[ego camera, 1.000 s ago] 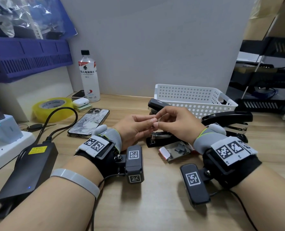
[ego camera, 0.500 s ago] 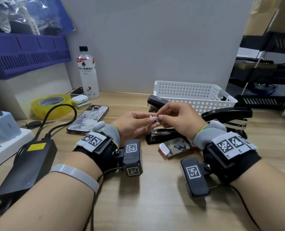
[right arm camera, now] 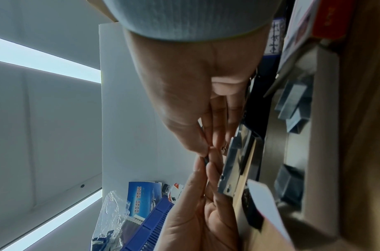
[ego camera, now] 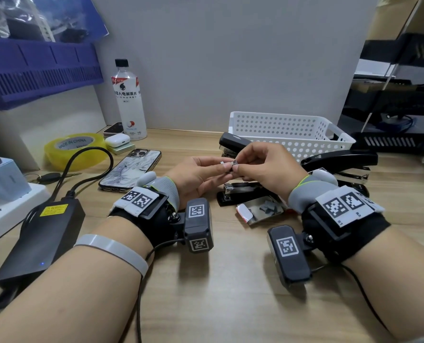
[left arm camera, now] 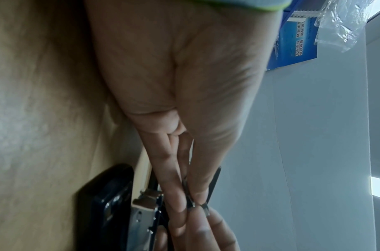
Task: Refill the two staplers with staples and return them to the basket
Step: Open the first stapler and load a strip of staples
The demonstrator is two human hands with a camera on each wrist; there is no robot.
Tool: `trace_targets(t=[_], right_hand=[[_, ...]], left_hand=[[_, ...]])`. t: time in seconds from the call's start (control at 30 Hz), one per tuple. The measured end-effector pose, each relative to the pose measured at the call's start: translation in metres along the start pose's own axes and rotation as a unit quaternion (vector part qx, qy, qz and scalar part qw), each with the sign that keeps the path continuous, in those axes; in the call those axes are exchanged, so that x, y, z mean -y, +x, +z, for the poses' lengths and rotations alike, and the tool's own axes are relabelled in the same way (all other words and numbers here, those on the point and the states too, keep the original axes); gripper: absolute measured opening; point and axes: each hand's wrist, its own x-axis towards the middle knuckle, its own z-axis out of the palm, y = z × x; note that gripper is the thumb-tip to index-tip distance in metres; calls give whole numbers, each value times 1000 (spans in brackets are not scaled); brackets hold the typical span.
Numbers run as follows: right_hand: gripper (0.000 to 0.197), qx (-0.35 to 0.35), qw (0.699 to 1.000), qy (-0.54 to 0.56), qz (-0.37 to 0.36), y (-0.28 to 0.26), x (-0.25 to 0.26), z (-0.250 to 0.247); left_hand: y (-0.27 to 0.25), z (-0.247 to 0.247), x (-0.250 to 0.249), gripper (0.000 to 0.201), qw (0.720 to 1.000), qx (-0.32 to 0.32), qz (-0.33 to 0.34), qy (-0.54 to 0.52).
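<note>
Two staplers (ego camera: pixel 245 191) (ego camera: pixel 339 162), one basket (ego camera: pixel 290 129), both open.

1. Head view: bright, even light, soft shadows under the wrists on the desk (ego camera: pixel 206 305), edges bowed.
2. Wrist views: blurred close up, ceiling light strips (right arm camera: pixel 45 59) glaring.

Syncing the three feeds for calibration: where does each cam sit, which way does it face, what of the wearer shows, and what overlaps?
Head: worn on the head, looks forward and down at the desk; both forearms, left hand and right hand pinching a staple strip above the open stapler.
Left wrist: looks along the palm to the fingertips; left hand.
Right wrist: likewise; right hand, staple box.
Shared: all three show the strip pinch and the open stapler.
</note>
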Motion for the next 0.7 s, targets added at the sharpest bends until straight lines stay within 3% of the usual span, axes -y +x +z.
trace_targets(t=[0.13, 0.43, 0.7], right_hand=[[10, 49, 998, -31, -19, 1, 1, -10], [12, 158, 986, -62, 4, -2, 0, -23], [13, 164, 982, -92, 2, -4, 2, -21]], left_hand=[[1, -1, 1, 21, 1000, -9, 12, 0], [3, -1, 3, 23, 1000, -27, 14, -2], [3, -2, 3, 24, 1000, -24, 12, -2]])
